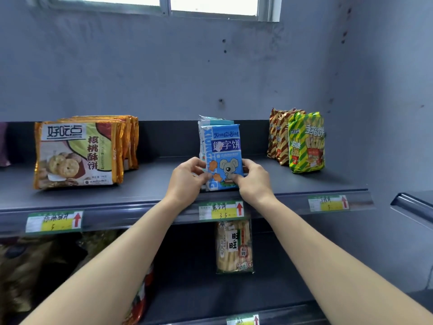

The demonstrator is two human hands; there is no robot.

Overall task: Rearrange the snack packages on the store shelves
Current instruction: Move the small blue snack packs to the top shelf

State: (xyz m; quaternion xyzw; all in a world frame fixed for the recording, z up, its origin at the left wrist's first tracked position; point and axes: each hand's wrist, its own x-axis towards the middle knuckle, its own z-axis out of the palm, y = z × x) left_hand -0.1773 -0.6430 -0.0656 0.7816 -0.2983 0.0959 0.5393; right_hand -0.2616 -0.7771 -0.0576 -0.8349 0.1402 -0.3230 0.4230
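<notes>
A blue biscuit package (223,146) with a cartoon bear stands upright at the middle of the top shelf (152,184), with more packs of the same kind behind it. My left hand (187,178) grips its lower left edge. My right hand (251,178) grips its lower right edge, thumb on the front. A row of orange walnut-cookie packs (78,153) stands at the shelf's left. Green and brown striped stick-biscuit bags (304,141) stand at the right.
Price labels (221,211) line the shelf's front rail. On the shelf below stands a rice-cracker pack (234,246), with dark blurred bags (35,266) at the lower left. A grey wall and a window (210,5) lie behind. Another grey shelf edge (412,207) juts in at right.
</notes>
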